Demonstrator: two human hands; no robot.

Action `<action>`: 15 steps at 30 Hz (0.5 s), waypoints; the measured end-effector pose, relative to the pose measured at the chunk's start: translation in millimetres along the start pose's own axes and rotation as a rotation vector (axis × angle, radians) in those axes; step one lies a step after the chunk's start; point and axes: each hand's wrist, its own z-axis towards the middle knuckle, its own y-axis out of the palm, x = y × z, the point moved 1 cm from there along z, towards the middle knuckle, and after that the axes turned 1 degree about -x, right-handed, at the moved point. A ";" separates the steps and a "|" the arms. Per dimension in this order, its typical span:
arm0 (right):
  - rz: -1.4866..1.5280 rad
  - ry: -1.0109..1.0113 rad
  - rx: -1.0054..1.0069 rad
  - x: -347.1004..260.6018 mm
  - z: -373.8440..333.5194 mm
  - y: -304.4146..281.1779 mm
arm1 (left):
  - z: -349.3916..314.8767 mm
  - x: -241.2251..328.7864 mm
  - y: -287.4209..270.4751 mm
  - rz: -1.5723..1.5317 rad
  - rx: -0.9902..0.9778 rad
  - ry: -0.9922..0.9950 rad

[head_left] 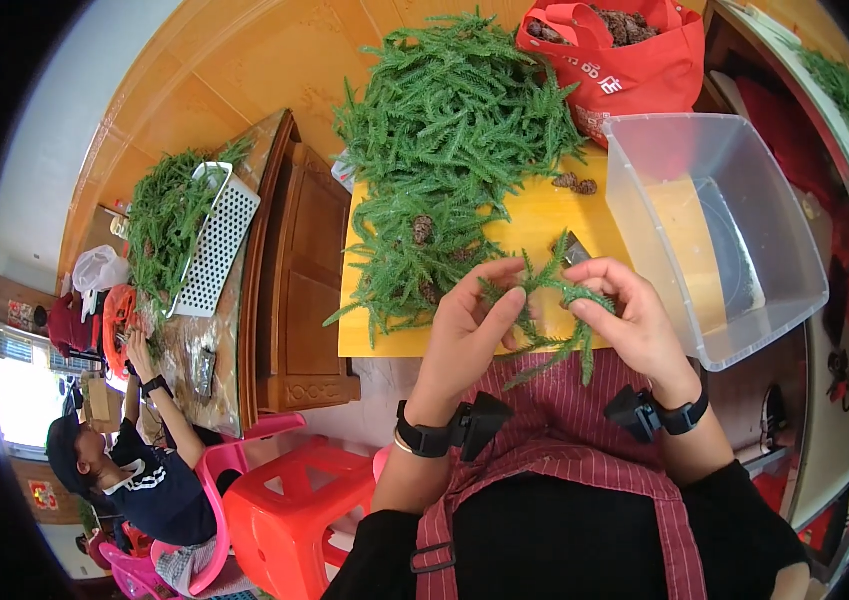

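Observation:
Between my two hands is a green artificial pine sprig (pixel 544 283) with several drooping branches. My left hand (pixel 469 325) pinches its left side between thumb and fingers. My right hand (pixel 636 312) has thumb and fingertips closed on a branch at the right. Just behind the sprig lies a dark, flat object (pixel 575 250), partly hidden; I cannot make out its kind. A large heap of similar green sprigs (pixel 454 125) covers the left and far part of the yellow tabletop (pixel 544 215). One pine cone (pixel 423 230) rests among the sprigs, and small pine cones (pixel 574 184) lie right of the heap.
A clear plastic bin (pixel 769 335) stands at the right. Behind it sits a red bag (pixel 634 85) with pine cones. At the left, a co-worker (pixel 159 490) works at another table beside sprigs and a white perforated basket (pixel 217 245). A red stool (pixel 294 510) stands between us.

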 end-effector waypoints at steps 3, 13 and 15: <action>-0.033 -0.016 0.056 13.0 5.0 -4.4 | -2.2 1.6 -0.5 0.157 0.074 0.053; -0.218 0.001 0.305 48.3 21.3 -16.4 | -8.4 0.9 -29.8 0.083 0.205 0.232; -0.517 -0.141 0.339 52.3 20.4 -23.0 | -9.2 2.6 -33.5 0.060 0.212 0.207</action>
